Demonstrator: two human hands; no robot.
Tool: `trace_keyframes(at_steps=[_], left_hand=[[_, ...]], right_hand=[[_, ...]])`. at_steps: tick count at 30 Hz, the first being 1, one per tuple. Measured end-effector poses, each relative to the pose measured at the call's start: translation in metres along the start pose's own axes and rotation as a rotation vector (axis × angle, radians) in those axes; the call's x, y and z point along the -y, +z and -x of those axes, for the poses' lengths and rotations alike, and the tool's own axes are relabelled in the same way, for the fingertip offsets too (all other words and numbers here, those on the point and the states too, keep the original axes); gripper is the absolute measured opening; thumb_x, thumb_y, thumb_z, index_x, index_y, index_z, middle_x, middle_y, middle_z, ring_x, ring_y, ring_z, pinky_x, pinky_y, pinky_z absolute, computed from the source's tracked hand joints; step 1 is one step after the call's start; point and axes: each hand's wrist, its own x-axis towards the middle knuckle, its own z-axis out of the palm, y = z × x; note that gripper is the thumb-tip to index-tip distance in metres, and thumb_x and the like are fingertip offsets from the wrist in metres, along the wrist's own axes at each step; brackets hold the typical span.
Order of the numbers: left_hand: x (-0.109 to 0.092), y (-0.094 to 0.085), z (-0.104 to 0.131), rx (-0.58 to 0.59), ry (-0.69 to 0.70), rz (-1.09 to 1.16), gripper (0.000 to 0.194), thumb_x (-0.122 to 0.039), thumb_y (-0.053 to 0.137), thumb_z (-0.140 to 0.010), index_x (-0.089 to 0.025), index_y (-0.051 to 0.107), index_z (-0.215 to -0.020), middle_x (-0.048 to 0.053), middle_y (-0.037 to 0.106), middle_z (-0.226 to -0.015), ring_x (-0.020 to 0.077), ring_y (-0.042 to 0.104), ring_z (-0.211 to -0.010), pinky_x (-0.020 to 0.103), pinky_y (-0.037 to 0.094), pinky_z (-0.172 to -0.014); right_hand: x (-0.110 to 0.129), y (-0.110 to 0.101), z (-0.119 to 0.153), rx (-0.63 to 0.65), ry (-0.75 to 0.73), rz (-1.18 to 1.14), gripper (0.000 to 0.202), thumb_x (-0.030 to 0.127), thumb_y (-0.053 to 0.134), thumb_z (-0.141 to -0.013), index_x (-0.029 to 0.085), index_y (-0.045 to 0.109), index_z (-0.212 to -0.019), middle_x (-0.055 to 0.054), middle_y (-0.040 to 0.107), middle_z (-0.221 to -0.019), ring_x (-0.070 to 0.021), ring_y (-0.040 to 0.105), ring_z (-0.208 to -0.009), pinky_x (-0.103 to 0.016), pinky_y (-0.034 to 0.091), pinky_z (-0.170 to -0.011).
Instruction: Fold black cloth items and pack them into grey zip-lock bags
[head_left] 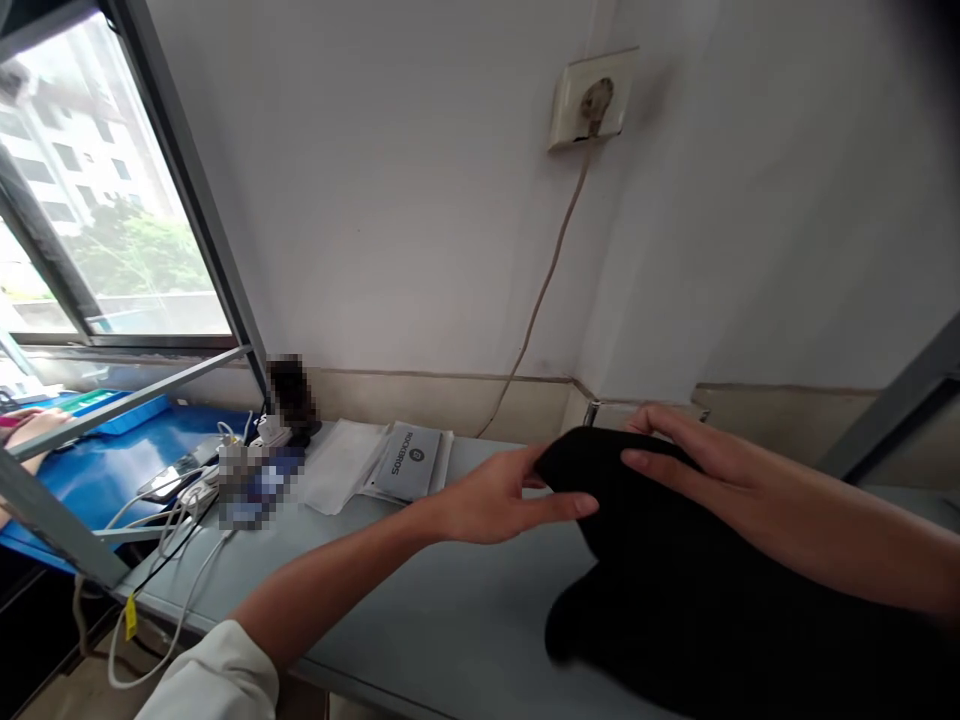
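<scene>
A large black cloth-like item spreads over the right part of the grey table and is raised at its upper end. My left hand pinches its upper left corner between thumb and fingers. My right hand grips the upper edge farther right, thumb on the near side and fingers behind. A grey packet with printed lettering lies beyond my left hand, beside a white translucent sleeve.
Phone, white cables and a blurred object are at the left. A metal frame post stands there. Another person's hand is over the blue table. A wall socket has a hanging cord.
</scene>
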Motion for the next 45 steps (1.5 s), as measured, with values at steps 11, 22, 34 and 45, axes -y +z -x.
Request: trace_keyframes(at_steps=[11,22,34,45], left_hand=[[0.031,-0.046,-0.033,-0.203,-0.377,-0.09,0.038,-0.047,0.047,-0.104,-0.017,0.057,-0.126,0.008,0.068,-0.1,0.0172,0.069,-0.078,0.032,0.059,-0.071],[0.081,-0.023,0.023,0.176,-0.014,-0.855,0.027,-0.041,0.055,-0.104,-0.024,0.061,-0.125,0.008,0.065,-0.125,0.0273,0.06,-0.117,0.042,0.047,-0.104],[0.071,0.013,0.041,0.259,-0.156,-1.037,0.079,-0.075,0.037,-0.099,-0.02,0.038,-0.156,0.019,0.054,-0.149,0.0441,0.055,-0.129,0.061,0.043,-0.105],[0.131,-0.072,-0.085,-0.052,-0.395,-1.035,0.025,-0.028,0.073,-0.09,-0.014,0.069,-0.11,0.013,0.074,-0.104,0.0314,0.069,-0.104,0.036,0.053,-0.085]], right_hand=[[-0.028,0.035,-0.086,0.291,0.042,-0.057,0.054,0.067,0.064,-0.09,0.025,0.072,-0.122,-0.01,0.077,-0.12,-0.0327,0.074,-0.103,-0.042,0.062,-0.085],[-0.134,0.11,-0.098,0.165,-0.154,0.349,0.048,0.037,0.052,-0.096,0.022,0.051,-0.142,-0.018,0.056,-0.141,-0.0384,0.055,-0.129,-0.055,0.039,-0.113],[-0.169,0.13,-0.077,0.11,-0.134,0.298,0.056,0.056,0.044,-0.099,0.022,0.048,-0.143,-0.018,0.066,-0.133,-0.0384,0.062,-0.12,-0.053,0.045,-0.106],[-0.147,0.101,-0.132,0.36,-0.044,0.076,0.027,0.046,0.07,-0.073,0.022,0.06,-0.08,-0.003,0.068,-0.08,-0.0232,0.064,-0.078,-0.031,0.05,-0.068]])
